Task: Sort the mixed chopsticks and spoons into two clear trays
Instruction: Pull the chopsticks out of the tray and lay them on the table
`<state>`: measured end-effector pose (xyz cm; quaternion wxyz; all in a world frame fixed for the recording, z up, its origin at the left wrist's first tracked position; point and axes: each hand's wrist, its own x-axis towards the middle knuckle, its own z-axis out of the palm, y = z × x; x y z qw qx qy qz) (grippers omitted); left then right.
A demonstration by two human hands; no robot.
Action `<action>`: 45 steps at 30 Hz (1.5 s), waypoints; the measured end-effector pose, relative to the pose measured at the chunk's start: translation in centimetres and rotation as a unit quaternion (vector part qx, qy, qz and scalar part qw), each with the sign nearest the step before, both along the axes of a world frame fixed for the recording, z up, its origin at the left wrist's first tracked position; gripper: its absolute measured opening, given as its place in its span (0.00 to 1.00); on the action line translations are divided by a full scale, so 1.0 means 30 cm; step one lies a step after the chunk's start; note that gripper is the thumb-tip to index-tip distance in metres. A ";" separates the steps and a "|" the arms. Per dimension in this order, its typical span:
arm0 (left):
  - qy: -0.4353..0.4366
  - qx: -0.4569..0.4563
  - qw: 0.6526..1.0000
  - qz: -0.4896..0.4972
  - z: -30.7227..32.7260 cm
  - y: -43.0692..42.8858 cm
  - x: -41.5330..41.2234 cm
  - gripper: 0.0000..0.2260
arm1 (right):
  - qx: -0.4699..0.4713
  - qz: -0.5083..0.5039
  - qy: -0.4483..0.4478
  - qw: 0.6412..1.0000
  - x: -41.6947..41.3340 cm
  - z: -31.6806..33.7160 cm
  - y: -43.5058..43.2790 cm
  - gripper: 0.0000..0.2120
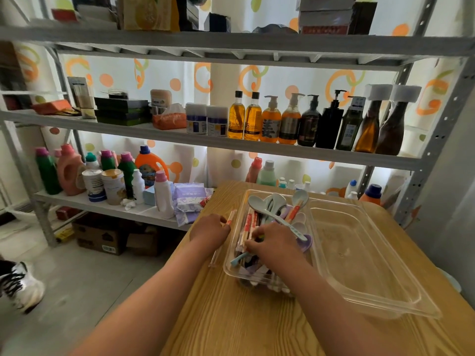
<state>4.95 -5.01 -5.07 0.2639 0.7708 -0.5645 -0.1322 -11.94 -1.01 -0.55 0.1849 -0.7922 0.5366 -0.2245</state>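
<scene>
A clear tray (232, 271) on the wooden table holds a mixed heap of wrapped chopsticks (247, 224) and pale spoons (267, 209). To its right sits a second clear tray (359, 253) with nothing in it. My left hand (209, 231) is at the left tray's outer edge, closed on a wrapped pair of chopsticks (231, 218) that sticks up beside the rim. My right hand (272, 242) reaches into the heap with its fingers pinched on chopsticks there. A long light-blue spoon (280, 219) lies across the pile just beyond my right hand.
The wooden table (231, 317) ends at its left edge, close to my left hand. A metal rack (180, 134) behind it carries bottles, detergent jugs and boxes. Cardboard boxes (100, 237) stand on the floor, and a person's shoe (20, 286) shows at far left.
</scene>
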 end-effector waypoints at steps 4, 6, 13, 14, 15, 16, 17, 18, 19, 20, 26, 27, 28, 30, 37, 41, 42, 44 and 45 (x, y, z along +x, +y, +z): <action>-0.008 -0.031 0.999 0.000 0.028 0.009 -0.002 0.14 | -0.009 -0.023 0.033 0.999 0.031 -0.005 -0.005 0.11; -0.015 -0.039 0.999 -0.004 0.032 0.011 -0.009 0.14 | -0.008 -0.034 0.038 0.999 0.039 -0.008 -0.007 0.10; 0.010 -0.070 0.998 -0.001 0.062 0.026 -0.031 0.13 | -0.041 -0.028 0.040 0.998 0.019 0.009 0.005 0.10; 0.010 -0.071 0.997 -0.001 0.067 0.027 -0.033 0.13 | -0.046 -0.025 0.047 0.998 0.020 0.009 0.007 0.10; 0.010 -0.073 0.997 -0.002 0.070 0.028 -0.035 0.14 | -0.051 -0.023 0.055 0.997 0.022 0.010 0.008 0.11; 0.010 -0.073 0.997 -0.003 0.073 0.030 -0.037 0.14 | -0.053 -0.019 0.063 0.996 0.024 0.011 0.009 0.11; 0.009 -0.073 0.997 -0.004 0.077 0.032 -0.038 0.14 | -0.055 -0.015 0.071 0.996 0.026 0.013 0.010 0.12; 0.009 -0.073 0.997 -0.004 0.080 0.034 -0.039 0.14 | -0.053 -0.011 0.078 0.995 0.028 0.017 0.010 0.12; 0.009 -0.074 0.997 -0.004 0.083 0.036 -0.038 0.14 | -0.051 -0.007 0.085 0.995 0.029 0.020 0.010 0.13; 0.011 -0.075 0.997 -0.003 0.085 0.038 -0.036 0.14 | -0.048 -0.006 0.091 0.995 0.029 0.022 0.010 0.13; 0.026 -0.069 0.997 -0.007 0.101 0.045 -0.039 0.14 | -0.096 -0.021 0.136 0.986 0.039 0.019 0.014 0.11; 0.025 -0.071 0.997 -0.008 0.101 0.047 -0.042 0.14 | -0.110 -0.017 0.138 0.984 0.039 0.018 0.014 0.10; 0.026 -0.073 0.997 -0.008 0.101 0.049 -0.046 0.14 | -0.123 -0.009 0.139 0.983 0.037 0.017 0.015 0.10; 0.033 -0.078 0.996 -0.008 0.102 0.051 -0.053 0.13 | -0.143 0.005 0.135 0.980 0.033 0.017 0.019 0.09; 0.078 -0.079 0.994 -0.013 0.134 0.060 -0.063 0.14 | -0.101 -0.021 -0.118 0.988 0.007 0.026 0.009 0.04; 0.114 -0.094 0.988 -0.031 0.165 0.070 -0.079 0.13 | -0.055 -0.067 -0.282 0.956 -0.013 0.047 -0.006 0.03; 0.133 -0.095 0.986 -0.035 0.170 0.071 -0.087 0.12 | -0.046 -0.075 -0.323 0.942 -0.016 0.049 -0.012 0.03; 0.162 -0.099 0.981 -0.040 0.177 0.070 -0.099 0.13 | -0.026 -0.078 -0.394 0.915 -0.021 0.063 -0.010 0.04; 0.173 -0.101 0.979 -0.044 0.179 0.070 -0.105 0.14 | -0.020 -0.074 -0.421 0.904 -0.024 0.072 -0.005 0.03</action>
